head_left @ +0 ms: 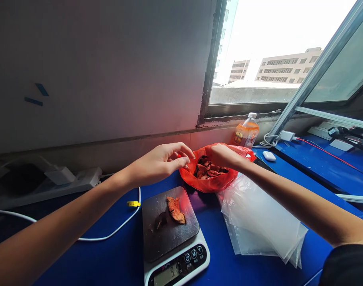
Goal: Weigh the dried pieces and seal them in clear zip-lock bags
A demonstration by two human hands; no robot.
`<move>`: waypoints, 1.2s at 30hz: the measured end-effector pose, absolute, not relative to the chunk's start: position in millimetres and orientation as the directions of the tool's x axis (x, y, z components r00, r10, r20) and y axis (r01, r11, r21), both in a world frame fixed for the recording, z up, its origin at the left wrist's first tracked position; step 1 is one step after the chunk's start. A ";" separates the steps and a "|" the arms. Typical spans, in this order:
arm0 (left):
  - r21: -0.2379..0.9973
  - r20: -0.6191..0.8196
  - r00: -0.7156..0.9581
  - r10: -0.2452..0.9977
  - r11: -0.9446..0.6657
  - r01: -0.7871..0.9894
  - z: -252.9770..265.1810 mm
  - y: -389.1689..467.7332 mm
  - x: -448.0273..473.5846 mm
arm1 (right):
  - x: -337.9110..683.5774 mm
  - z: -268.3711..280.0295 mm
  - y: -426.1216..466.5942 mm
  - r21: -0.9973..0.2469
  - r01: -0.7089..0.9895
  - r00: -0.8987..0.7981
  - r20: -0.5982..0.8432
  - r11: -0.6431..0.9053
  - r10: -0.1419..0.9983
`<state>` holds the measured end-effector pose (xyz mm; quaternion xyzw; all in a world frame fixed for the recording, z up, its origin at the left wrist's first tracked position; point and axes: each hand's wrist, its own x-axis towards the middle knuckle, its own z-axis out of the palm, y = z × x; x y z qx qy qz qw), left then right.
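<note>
A red plastic bag (196, 184) stands open on the blue table, holding many reddish-brown dried slices (209, 170). My left hand (169, 159) hovers by the bag's left rim, its fingers loosely bent and a gap between thumb and forefinger; nothing shows in it. Curled closed over the back of the bag's mouth, my right hand (221, 155) hides its own fingertips and anything they hold. In front of the bag is a kitchen scale (151, 242) with a lit display. On its dark plate lie one larger dried slice (176, 210) and a small dark piece (161, 219).
Clear plastic bags (261, 226) lie fanned out under my right forearm. Behind the red bag stands an orange drink bottle (246, 131), with a white earbud case (269, 156) to its right. A white cable (110, 236) and a power strip (86, 180) are at left.
</note>
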<state>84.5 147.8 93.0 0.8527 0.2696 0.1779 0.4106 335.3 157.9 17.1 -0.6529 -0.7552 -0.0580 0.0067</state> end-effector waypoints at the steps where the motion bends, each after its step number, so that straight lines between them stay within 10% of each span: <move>1: 0.794 0.081 0.791 0.607 -0.519 0.317 93.0 147.9 84.1 | 335.2 19.8 156.9 0.099 0.984 -0.156 0.091 0.147 0.984; 36: 0.508 0.364 0.719 0.591 -0.774 0.379 76.8 123.4 81.6 | 356.2 13.2 130.7 0.059 0.998 -0.029 0.189 0.018 0.982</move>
